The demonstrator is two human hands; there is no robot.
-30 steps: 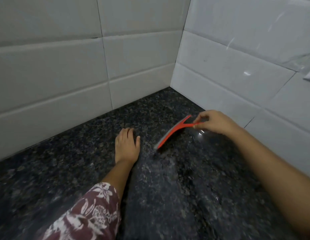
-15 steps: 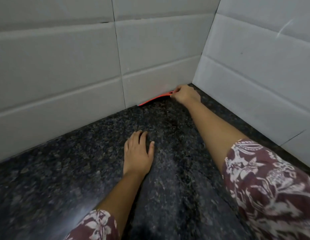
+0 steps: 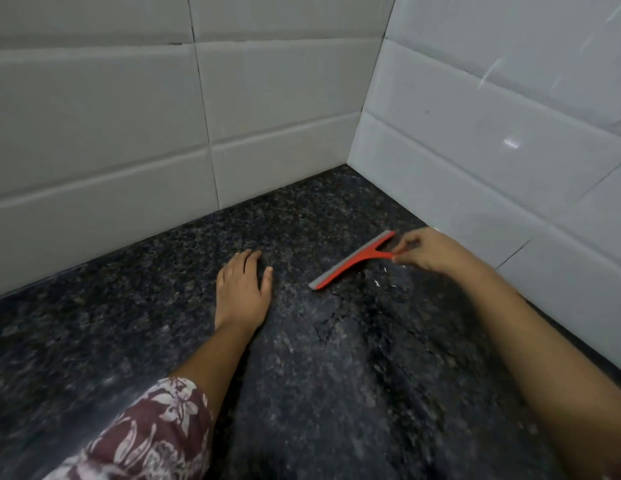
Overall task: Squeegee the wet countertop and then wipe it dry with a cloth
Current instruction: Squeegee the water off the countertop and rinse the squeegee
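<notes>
Nearest us, our floral sleeve [image 3: 146, 434] lies over the dark speckled countertop [image 3: 337, 393], whose middle shines with a wet film. Further on, our left hand [image 3: 241, 292] rests flat on the stone, fingers straight and relaxed. To its right, our right hand [image 3: 430, 251] pinches the handle of the red squeegee [image 3: 350, 261], its grey blade down on the counter beside water beads [image 3: 382, 284]. Beyond, white tiled walls [image 3: 129, 133] meet in a corner.
</notes>
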